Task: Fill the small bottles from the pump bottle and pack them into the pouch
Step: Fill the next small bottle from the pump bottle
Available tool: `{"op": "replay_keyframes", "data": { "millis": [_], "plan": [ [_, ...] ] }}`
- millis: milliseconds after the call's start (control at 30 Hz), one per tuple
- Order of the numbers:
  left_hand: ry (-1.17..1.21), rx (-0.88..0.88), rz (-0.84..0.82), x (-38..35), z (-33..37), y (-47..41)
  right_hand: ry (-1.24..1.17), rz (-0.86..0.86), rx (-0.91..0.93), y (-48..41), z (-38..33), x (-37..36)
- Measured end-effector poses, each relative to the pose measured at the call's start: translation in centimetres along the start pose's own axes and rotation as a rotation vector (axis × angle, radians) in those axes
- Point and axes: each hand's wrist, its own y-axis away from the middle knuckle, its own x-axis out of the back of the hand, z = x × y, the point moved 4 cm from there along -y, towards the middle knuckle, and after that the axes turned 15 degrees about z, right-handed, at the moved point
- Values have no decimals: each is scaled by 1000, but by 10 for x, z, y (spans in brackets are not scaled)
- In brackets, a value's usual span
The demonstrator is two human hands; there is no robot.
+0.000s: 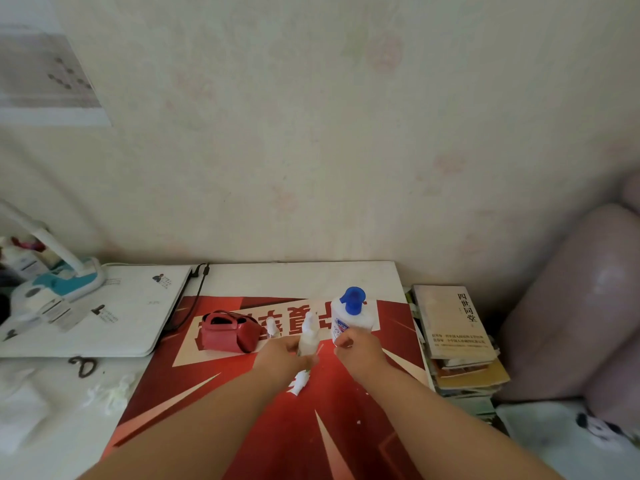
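Left hand grips the small spray bottle upright, long axis vertical, nozzle up, just left of the blue-topped pump bottle. Right hand is curled at that bottle's base; grip unclear. Red pouch lies farther left

Pouch left of pump bottle (bottles between).

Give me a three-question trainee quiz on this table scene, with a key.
1. True or false: the red pouch lies left of the pump bottle.
2. What does the left hand have in its grip? A a small bottle; B a spoon; C a cup.
3. Fill in: the pump bottle's top is coloured ____.
Key: 1 true; 2 A; 3 blue.
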Motion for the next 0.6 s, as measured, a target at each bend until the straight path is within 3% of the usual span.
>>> {"op": "replay_keyframes", "data": {
  "millis": [167,300,467,600],
  "plan": [
    [6,17,2,-10,4,-3,65,-20,90,-4,-17,18],
    [50,43,29,-13,13,-6,-23,-30,135,-8,-36,41],
    [135,34,59,-19,23,-8,-96,141,201,-25,-56,78],
    [158,30,83,-25,30,-9,-71,173,216,-42,-62,88]
  ]
}}
